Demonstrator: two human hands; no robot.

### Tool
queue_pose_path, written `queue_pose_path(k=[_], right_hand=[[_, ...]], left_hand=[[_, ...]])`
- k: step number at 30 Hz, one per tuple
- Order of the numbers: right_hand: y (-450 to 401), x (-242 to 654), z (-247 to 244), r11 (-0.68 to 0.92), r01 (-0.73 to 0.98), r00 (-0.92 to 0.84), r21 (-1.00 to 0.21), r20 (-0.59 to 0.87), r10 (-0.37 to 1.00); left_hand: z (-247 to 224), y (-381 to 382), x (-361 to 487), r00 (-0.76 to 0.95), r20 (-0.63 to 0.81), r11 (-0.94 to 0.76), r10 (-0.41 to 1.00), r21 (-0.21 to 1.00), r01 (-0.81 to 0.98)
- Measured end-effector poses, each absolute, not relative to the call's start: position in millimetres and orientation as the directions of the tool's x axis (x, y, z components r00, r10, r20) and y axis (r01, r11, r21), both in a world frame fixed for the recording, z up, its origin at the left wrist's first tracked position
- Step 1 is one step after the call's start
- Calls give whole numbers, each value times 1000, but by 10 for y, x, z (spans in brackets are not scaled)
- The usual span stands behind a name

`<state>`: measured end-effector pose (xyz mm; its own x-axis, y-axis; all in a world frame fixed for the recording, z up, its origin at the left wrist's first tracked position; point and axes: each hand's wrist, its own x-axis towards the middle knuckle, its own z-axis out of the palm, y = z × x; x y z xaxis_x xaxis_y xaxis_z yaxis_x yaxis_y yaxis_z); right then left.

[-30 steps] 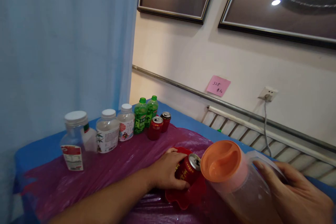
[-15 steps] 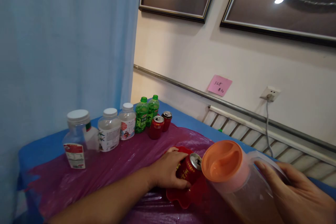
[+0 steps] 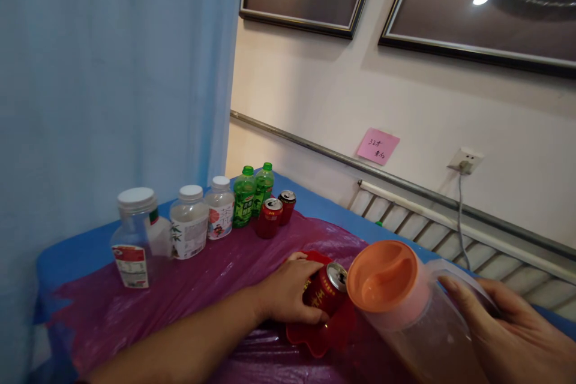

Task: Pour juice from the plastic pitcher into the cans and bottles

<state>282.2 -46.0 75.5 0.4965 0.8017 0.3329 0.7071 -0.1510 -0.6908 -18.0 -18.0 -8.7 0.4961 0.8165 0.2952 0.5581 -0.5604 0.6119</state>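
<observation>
Head view: your left hand [image 3: 288, 291] is curled round a red can [image 3: 323, 294], thumb on the near side and fingers round the far side, parted only by the can's width. The can is tilted toward your right, silver top up, over a red dish [image 3: 310, 339]; whether its base touches the dish cannot be told. Your right hand [image 3: 517, 324] has its fingers closed round the handle [image 3: 463, 276] of a clear jug [image 3: 425, 339], which leans left, its orange lid [image 3: 382, 276] right beside the can's top. Beyond your left arm, three white-capped jars [image 3: 191, 228], two green bottles [image 3: 243, 201] and two other cans [image 3: 269, 219] stand on the blue table [image 3: 310, 195], partly covered by a purple sheet [image 3: 207, 288].
</observation>
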Motion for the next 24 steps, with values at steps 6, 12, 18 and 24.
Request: queue_pose_path(k=[6, 12, 18, 24], right_hand=[[-456, 2839, 764, -170, 709, 502, -684, 321, 803], [-463, 2819, 767, -159, 714, 502, -682, 340, 795], [-473, 2804, 781, -169, 714, 498, -679, 323, 805], [-470, 2823, 793, -189, 711, 507, -677, 308, 805]], left_hand=[[-99, -174, -189, 495, 291, -557, 819, 614, 559], [-102, -173, -183, 499, 288, -557, 817, 615, 558], [-103, -173, -180, 503, 288, -560, 815, 615, 556], [-113, -166, -181, 502, 278, -553, 819, 617, 560]])
